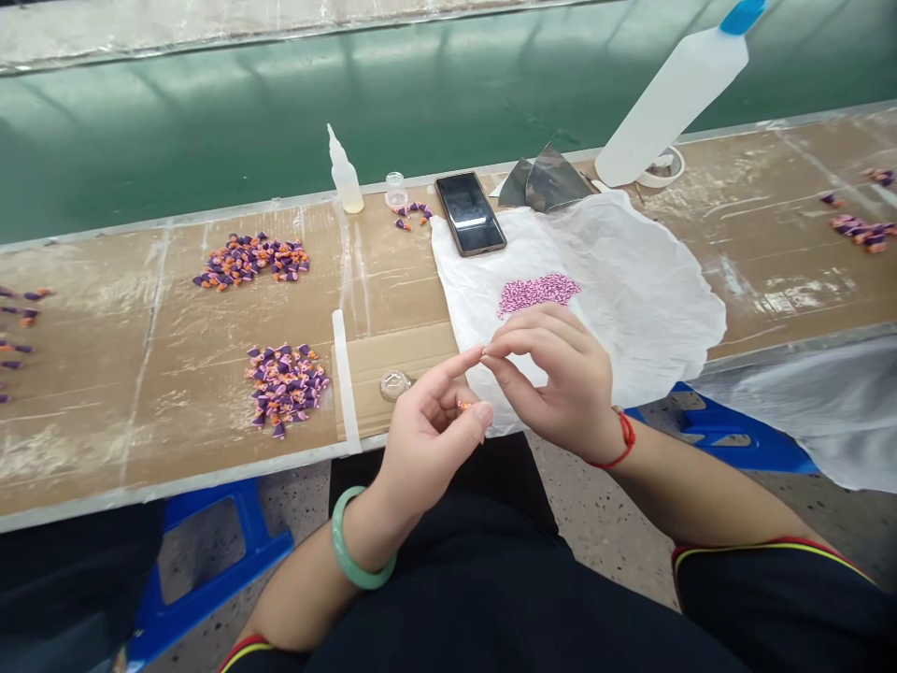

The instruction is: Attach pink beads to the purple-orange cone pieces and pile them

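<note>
My left hand (434,421) is closed, its thumb and curled fingers around a small orange-and-pink figure (463,406), most of which is hidden. Its index finger stretches out to meet my right hand (561,369). The thumb and index finger of that right hand pinch together at the left fingertip, over a tiny pale speck too small to make out. Just beyond the right hand, a heap of tiny pink pieces (538,292) lies on a crumpled white sheet (645,271). A small clear round dish (395,384) sits left of my hands on cardboard.
Purple-and-orange figures lie in one pile (252,259) and a nearer pile (286,385) to the left. A dropper bottle (346,182), a clear cup (396,190), a phone (470,213), dark sheets (553,179), a tape roll (662,168) and a large tilted bottle (673,103) line the back.
</note>
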`<action>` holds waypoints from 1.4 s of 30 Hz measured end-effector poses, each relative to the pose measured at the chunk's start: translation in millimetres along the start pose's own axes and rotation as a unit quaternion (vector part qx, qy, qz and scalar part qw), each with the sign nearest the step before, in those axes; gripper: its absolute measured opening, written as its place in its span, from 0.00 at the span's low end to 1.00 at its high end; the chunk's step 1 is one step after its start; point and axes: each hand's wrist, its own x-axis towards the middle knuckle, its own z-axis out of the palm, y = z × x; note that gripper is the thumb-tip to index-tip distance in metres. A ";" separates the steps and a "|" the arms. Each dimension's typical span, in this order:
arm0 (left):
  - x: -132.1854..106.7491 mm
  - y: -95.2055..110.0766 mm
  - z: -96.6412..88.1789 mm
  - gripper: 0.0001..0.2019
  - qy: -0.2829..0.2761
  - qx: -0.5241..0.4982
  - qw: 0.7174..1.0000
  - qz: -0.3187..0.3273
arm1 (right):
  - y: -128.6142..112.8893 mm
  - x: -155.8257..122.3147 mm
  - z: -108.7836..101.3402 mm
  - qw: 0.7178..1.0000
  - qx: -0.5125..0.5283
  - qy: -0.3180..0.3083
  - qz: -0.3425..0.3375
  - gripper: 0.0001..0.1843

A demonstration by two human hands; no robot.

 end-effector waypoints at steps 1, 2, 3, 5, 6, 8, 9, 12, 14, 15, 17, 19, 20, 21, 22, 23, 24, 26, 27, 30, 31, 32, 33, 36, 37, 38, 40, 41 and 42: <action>0.0 -1.7 -0.1 0.26 -0.002 -0.019 1.000 -0.011 | 1.1 -0.8 0.7 1.000 -0.018 0.003 -0.013 0.09; -0.1 -3.1 -0.3 0.27 -0.001 -0.036 0.999 -0.024 | 2.2 -1.6 1.3 0.999 -0.035 0.003 -0.025 0.09; -0.2 -4.3 -0.5 0.28 0.002 -0.054 0.998 -0.039 | 3.1 -2.3 1.8 0.998 -0.050 0.001 -0.035 0.09; 0.1 -5.5 -0.3 0.29 0.010 -0.098 0.993 -0.071 | 4.8 -3.1 2.2 0.997 -0.065 -0.005 -0.051 0.10; 0.9 -5.8 0.2 0.30 0.012 -0.124 0.988 -0.088 | 5.9 -3.0 2.1 0.996 -0.063 -0.008 -0.055 0.10; 4.3 -6.1 2.4 0.29 0.012 -0.179 0.976 -0.120 | 9.3 -1.7 1.8 0.997 -0.050 -0.021 -0.047 0.10; 6.9 -6.2 4.1 0.28 0.009 -0.205 0.969 -0.135 | 11.8 -0.3 1.6 0.998 -0.043 -0.031 -0.035 0.10; 15.2 -3.9 8.7 0.25 0.003 -0.257 0.953 -0.162 | 22.2 5.7 0.2 0.997 -0.029 -0.074 -0.002 0.10; 16.9 3.0 8.2 0.21 0.013 -0.264 0.952 -0.156 | 29.4 9.6 -2.3 0.995 -0.006 -0.095 0.010 0.10; 15.5 8.8 5.8 0.20 0.023 -0.262 0.954 -0.145 | 32.5 10.9 -4.3 0.995 0.008 -0.098 0.018 0.09; 8.4 24.4 -3.6 0.18 0.054 -0.255 0.960 -0.101 | 37.1 11.3 -8.8 0.993 0.032 -0.100 0.047 0.06; -2.6 41.9 -17.2 0.17 0.088 -0.249 0.964 -0.036 | 40.2 8.7 -12.4 0.988 0.055 -0.124 0.073 0.05; -8.4 49.5 -24.2 0.17 0.106 -0.246 0.963 -0.004 | 41.3 6.6 -13.0 0.983 0.069 -0.149 0.078 0.05; -13.8 55.3 -30.6 0.16 0.123 -0.243 0.962 0.024 | 42.2 4.3 -12.6 0.977 0.082 -0.179 0.077 0.05; -18.5 59.0 -36.0 0.15 0.135 -0.238 0.961 0.042 | 42.8 1.9 -11.0 0.971 0.091 -0.209 0.071 0.06; -22.3 60.2 -40.1 0.14 0.143 -0.234 0.960 0.053 | 43.1 -0.2 -8.4 0.965 0.092 -0.236 0.063 0.06; -25.3 59.1 -42.9 0.14 0.146 -0.230 0.960 0.058 | 42.9 -2.0 -4.7 0.961 0.086 -0.257 0.057 0.06; -29.6 51.4 -45.2 0.12 0.144 -0.226 0.962 0.053 | 40.7 -4.4 4.7 0.952 0.064 -0.293 0.059 0.06; -31.4 45.9 -45.3 0.11 0.142 -0.224 0.963 0.045 | 38.7 -5.2 9.9 0.948 0.050 -0.306 0.065 0.05; -36.6 29.0 -45.3 0.09 0.133 -0.216 0.967 0.014 | 31.2 -7.7 25.1 0.940 0.011 -0.327 0.095 0.04; -38.5 24.5 -46.0 0.09 0.129 -0.214 0.968 0.005 | 28.9 -8.8 29.3 0.939 -0.001 -0.326 0.105 0.04; -40.4 20.6 -47.0 0.09 0.126 -0.213 0.969 0.000 | 26.9 -10.2 33.0 0.940 -0.012 -0.321 0.114 0.05; -42.2 17.3 -48.3 0.08 0.125 -0.212 0.969 -0.004 | 25.3 -11.6 36.1 0.942 -0.020 -0.313 0.122 0.05; -46.3 10.2 -52.7 0.08 0.121 -0.214 0.969 -0.008 | 22.7 -15.4 42.0 0.948 -0.029 -0.287 0.136 0.05; -47.2 8.2 -53.9 0.08 0.119 -0.215 0.969 -0.009 | 22.1 -16.2 43.1 0.949 -0.027 -0.281 0.137 0.06; -47.8 6.3 -55.0 0.08 0.116 -0.215 0.970 -0.013 | 21.5 -16.8 43.9 0.951 -0.026 -0.277 0.137 0.06; -48.5 2.8 -56.6 0.08 0.113 -0.215 0.970 -0.020 | 20.0 -17.1 44.8 0.953 -0.028 -0.271 0.136 0.07; -48.6 1.1 -57.3 0.08 0.112 -0.215 0.970 -0.025 | 19.0 -17.1 45.1 0.953 -0.030 -0.269 0.136 0.07; -48.7 -0.4 -57.9 0.08 0.113 -0.214 0.970 -0.030 | 17.9 -17.1 45.3 0.953 -0.032 -0.267 0.138 0.07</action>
